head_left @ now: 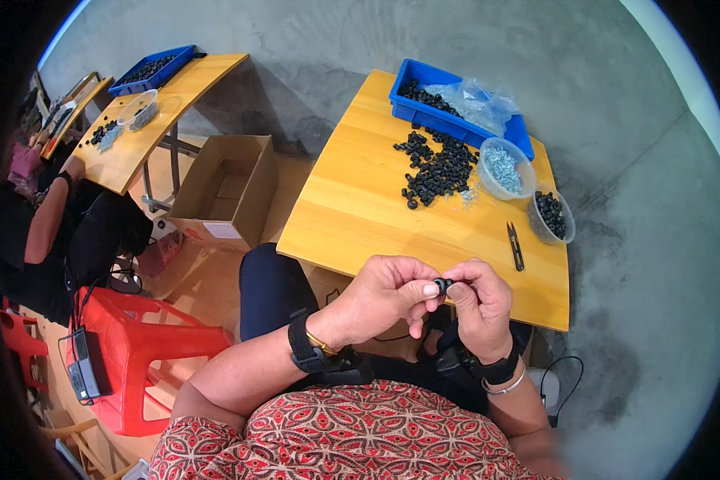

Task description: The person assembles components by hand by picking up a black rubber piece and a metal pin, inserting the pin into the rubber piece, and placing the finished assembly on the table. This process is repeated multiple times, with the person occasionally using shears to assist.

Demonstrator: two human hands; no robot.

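Small black ring-shaped part [442, 284] pinched between both hands, just in front of the near edge of the wooden table [352, 208].

From left to right: a red plastic stool [140, 344] stands on the floor beside an open cardboard box [224, 192]; the left hand [380, 296] closes thumb and fingertips on the part's left side, and the right hand [480, 304] clamps thumb and forefinger on its right side, so the part sits between the fingertips of both. On the smooth honey-coloured tabletop beyond lie a loose heap of black parts [436, 172], a blue plastic tray [456, 108] with a crumpled clear bag, a clear round tub of small silvery pieces [504, 170], slim black snips [516, 244], and a clear tub of black parts [550, 216].
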